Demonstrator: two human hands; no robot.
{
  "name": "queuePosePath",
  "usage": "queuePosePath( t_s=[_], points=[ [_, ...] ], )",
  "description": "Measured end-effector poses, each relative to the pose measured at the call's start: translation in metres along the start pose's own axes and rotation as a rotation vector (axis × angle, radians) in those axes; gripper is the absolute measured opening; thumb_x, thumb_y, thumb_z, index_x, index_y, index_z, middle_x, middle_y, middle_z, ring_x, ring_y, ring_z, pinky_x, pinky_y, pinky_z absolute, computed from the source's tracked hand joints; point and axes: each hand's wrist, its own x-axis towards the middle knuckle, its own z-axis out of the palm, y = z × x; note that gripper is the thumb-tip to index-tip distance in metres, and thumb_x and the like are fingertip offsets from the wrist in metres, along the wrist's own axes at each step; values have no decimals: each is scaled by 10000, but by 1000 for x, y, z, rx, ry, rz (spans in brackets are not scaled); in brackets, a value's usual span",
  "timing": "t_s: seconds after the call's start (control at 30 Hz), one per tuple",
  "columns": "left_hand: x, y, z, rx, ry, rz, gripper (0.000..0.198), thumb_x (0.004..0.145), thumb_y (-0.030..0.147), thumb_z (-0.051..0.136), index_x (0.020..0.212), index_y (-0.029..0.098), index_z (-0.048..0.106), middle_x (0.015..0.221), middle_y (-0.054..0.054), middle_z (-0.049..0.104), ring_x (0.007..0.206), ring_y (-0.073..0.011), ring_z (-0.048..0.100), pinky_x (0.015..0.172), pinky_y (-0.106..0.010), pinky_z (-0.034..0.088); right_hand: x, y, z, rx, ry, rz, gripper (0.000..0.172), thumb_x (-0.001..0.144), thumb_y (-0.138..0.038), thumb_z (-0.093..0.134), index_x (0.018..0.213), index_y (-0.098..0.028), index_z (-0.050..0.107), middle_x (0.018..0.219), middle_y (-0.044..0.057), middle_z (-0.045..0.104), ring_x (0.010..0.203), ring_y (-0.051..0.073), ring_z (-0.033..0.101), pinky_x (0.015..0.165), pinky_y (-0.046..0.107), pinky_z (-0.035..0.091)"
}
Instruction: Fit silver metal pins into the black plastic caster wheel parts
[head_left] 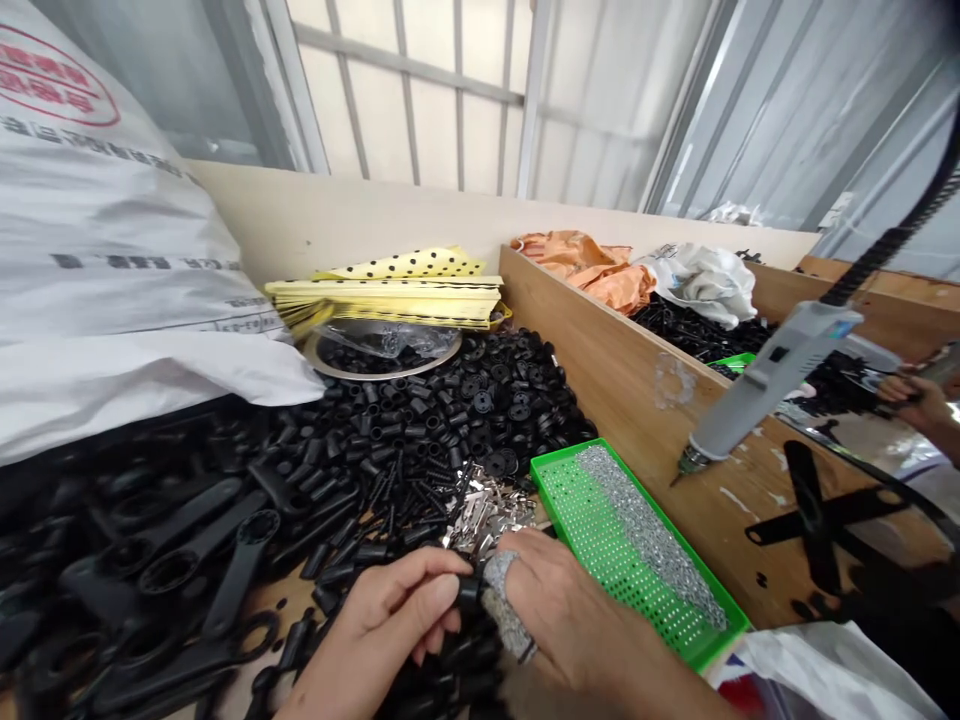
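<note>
My left hand (379,625) and my right hand (566,625) meet at the bottom centre, both pinched on a small black plastic part (469,592). A grey fabric finger cot (501,600) covers a finger of my right hand. Under and around the hands lies a heap of small black plastic tubes and caps (435,420). A small pile of shiny metal clips (487,515) sits just beyond my fingers. A green perforated tray (697,640) with rows of small metal screws (649,535) lies right of my right hand.
Long black plastic handles (172,560) cover the left. A white sack (105,280) rises behind them. Yellow dotted sheets (390,290) rest over a metal bowl (386,350). A wooden divider (637,380) stands right; a grey electric screwdriver (772,375) hangs there. Another person's hand (919,400) works beyond.
</note>
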Motion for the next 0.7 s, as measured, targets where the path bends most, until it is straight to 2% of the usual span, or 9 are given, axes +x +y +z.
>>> queuePosePath(
  t_s=[0.13,0.2,0.3,0.4,0.5,0.6,0.7],
  points=[
    [-3,1,-4,276,60,341,135,847,256,543,882,250,674,678,50,700,593,-113,649,552,-132,492,1,-10,-5,149,-21,165,64,823,-181,458,867,-165,501,927,75,556,856,208,516,772,326,440],
    [-3,2,-4,359,102,489,146,848,196,551,916,274,655,770,64,722,673,-106,680,624,-112,503,1,-13,-7,271,-1,228,49,864,-187,433,866,-186,482,918,43,546,857,184,522,780,298,425],
    [-4,0,-4,455,157,662,187,850,148,551,979,263,622,843,43,718,750,-109,683,686,-111,506,-1,-12,-3,513,51,266,131,916,-183,371,856,-198,487,929,20,539,900,168,515,815,278,402],
    [-5,-3,-3,528,144,776,210,861,120,523,1026,227,598,902,-12,704,821,-139,669,743,-159,515,-2,-9,6,672,78,274,179,921,-171,349,824,-195,497,860,7,537,845,163,512,759,259,406],
    [-7,-6,-4,545,136,788,218,866,109,510,1037,220,587,917,-31,701,830,-157,667,756,-187,521,-3,-10,9,624,102,268,162,912,-154,346,851,-194,491,866,14,544,836,167,511,755,265,401],
    [-8,-10,-4,520,129,686,210,852,133,559,1016,258,598,887,3,710,789,-151,685,735,-160,518,-2,-17,4,478,114,246,138,851,-117,374,897,-203,472,894,29,547,832,175,515,767,277,405],
    [-8,-13,-4,454,119,598,198,848,167,572,993,295,613,838,40,716,750,-139,697,684,-125,512,1,-21,1,351,82,236,111,753,-132,414,832,-200,451,866,51,537,807,198,516,731,295,431]
  ],
)
